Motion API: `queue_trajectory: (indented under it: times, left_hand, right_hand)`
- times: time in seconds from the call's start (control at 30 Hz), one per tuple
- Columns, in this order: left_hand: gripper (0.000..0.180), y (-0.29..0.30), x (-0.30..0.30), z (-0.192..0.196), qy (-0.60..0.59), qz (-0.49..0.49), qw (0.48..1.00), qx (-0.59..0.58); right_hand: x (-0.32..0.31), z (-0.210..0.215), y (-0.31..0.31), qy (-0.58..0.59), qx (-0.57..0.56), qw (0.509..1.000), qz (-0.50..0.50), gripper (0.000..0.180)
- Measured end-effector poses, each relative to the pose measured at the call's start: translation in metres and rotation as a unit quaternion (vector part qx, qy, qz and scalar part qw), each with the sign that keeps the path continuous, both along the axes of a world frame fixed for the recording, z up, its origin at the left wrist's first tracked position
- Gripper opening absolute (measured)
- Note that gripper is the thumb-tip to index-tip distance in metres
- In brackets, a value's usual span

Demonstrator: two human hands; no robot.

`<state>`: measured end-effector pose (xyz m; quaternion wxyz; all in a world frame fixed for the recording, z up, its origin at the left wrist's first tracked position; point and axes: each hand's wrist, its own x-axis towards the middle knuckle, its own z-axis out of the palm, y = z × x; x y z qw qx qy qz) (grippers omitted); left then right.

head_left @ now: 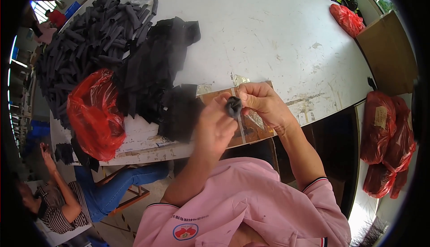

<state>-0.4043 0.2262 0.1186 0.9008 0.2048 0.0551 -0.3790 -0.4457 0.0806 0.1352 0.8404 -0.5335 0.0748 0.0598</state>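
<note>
Above the front edge of the table, both my hands meet at a short dark grey tube of soft material (233, 107), its hollow end facing up. My right hand (266, 106) pinches the tube's right side between thumb and fingers. My left hand (215, 126) is closed around its left side, somewhat smeared by motion. Under the hands lies a brown board (256, 133) with strips of clear tape. Flat black fabric pieces (181, 112) lie just left of my left hand, with more black fabric (156, 52) heaped behind them.
A big pile of dark grey tubes (103, 30) covers the white table's (251, 27) left side, beside a red plastic bag (96, 112). Another red bag (347, 19) and a cardboard box (387, 52) stand far right. Full red bags (380, 126) stand right. A seated person (67, 202) is at left.
</note>
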Motion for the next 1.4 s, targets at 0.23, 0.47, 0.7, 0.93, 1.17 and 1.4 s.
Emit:
queue_trajectory:
  times: [0.23,0.47,0.7,0.93,1.17,1.4]
  left_hand:
    - [0.025,0.003,-0.013,0.011,0.111,-0.052,0.987,-0.106]
    - [0.026,0.0,-0.025,0.028,-0.226,-0.003,0.971,0.082]
    - [0.024,0.001,-0.024,-0.023,-0.128,-0.011,0.99,0.064]
    - [0.026,0.01,-0.002,-0.016,0.194,-0.079,0.952,-0.224]
    - [0.035,0.002,-0.002,0.01,-0.344,0.014,0.888,0.304]
    - [0.011,0.009,0.01,0.026,-0.578,0.079,0.76,0.286]
  right_hand:
    - [-0.006,-0.023,0.001,0.012,0.052,0.998,0.015,0.022]
    - [0.002,0.011,-0.005,-0.065,0.005,0.995,0.07,0.021]
    - [-0.008,-0.033,0.002,-0.001,0.005,1.0,0.011,0.024]
    - [0.009,-0.001,0.008,-0.007,-0.083,0.996,0.011,0.024]
    - [-0.004,-0.036,0.0,-0.026,-0.024,0.999,-0.024,0.025]
    - [-0.02,0.012,0.0,-0.221,-0.476,0.844,-0.107,0.032]
